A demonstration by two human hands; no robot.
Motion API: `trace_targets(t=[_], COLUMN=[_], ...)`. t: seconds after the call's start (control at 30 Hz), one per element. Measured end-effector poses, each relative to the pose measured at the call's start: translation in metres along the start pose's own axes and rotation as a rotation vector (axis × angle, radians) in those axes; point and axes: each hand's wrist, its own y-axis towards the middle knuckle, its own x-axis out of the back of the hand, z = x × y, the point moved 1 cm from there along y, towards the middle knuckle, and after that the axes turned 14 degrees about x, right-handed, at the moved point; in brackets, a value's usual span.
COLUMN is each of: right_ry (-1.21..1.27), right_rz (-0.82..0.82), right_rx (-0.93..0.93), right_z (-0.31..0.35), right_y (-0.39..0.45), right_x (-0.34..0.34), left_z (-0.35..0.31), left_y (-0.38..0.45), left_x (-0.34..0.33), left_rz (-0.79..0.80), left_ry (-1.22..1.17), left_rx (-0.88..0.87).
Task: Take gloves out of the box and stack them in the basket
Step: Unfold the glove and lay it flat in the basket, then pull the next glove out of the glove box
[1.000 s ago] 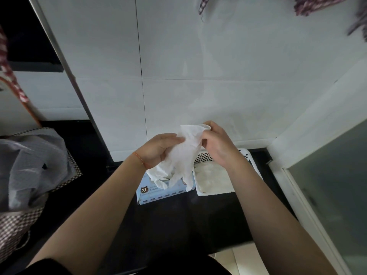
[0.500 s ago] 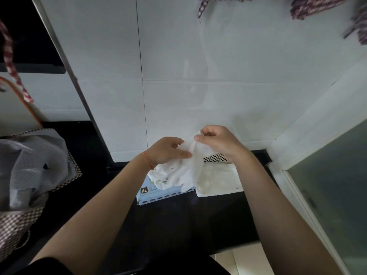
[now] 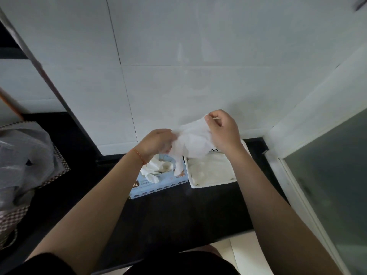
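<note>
Two hands, left hand [image 3: 156, 143] and right hand [image 3: 223, 130], pinch thin white crumpled glove [image 3: 192, 143] | above white perforated plastic basket [image 3: 216, 184] | pale-blue cardboard box [image 3: 158, 187] touching basket's left edge

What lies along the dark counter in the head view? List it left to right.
Checked basket with grey cloth → blue glove box → white basket holding stacked gloves. Above them, the left hand and right hand hold a white glove.

The held glove [image 3: 193, 143] and right wrist hide the basket's [image 3: 216, 183] far side; box [image 3: 158, 185] print is illegible.
</note>
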Motion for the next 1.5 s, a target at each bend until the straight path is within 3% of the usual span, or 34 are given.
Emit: trace_targets(t=[0.07,0.23,0.43,0.7,0.87,0.93,1.0,1.1,1.2,1.3,1.5], right_ry=[0.016,-0.124,-0.374,-0.601,-0.758,-0.782,-0.789,-0.78,-0.732,-0.885,-0.975], right_rz=[-0.016,0.061,0.211,0.39,0.609,0.65,0.672,0.721,0.735,0.806,0.78], right_rx=[-0.055,-0.199,-0.256,-0.226,-0.247,-0.232,-0.214,-0.201,-0.18,-0.093,0.062], right_z=[-0.013,-0.077,-0.155,-0.206,-0.217,-0.222,-0.227,-0.232,-0.236,-0.231,-0.237], right_y=[-0.002,-0.024,-0.049,-0.044,-0.035,-0.032,-0.03,-0.027,-0.026,-0.023,-0.026], right_x=[0.001,0.004,0.01,0.021,0.029,0.029,0.028,0.028,0.027,0.03,0.031], left_z=[-0.002,0.02,0.035,0.049,0.065,0.068,0.07,0.075,0.079,0.083,0.084], left_y=[0.011,0.051,0.103,0.149,0.162,0.162,0.157,0.148,0.144,0.143,0.131], left_x=[0.0,-0.025,-0.079,-0.127,-0.144,-0.15,-0.157,-0.169,-0.173,-0.166,-0.156], left_rz=[-0.012,-0.008,-0.09,-0.28,-0.32,-0.387,-0.45,-0.437,-0.302,-0.286,-0.306], left_ry=[0.025,0.377,0.833,1.318,1.285,1.357,1.466,1.619,1.633,1.554,1.538], left_rx=[0.032,0.172,0.073,0.032,0.114,0.045,-0.145,-0.354,-0.128,0.094,0.168])
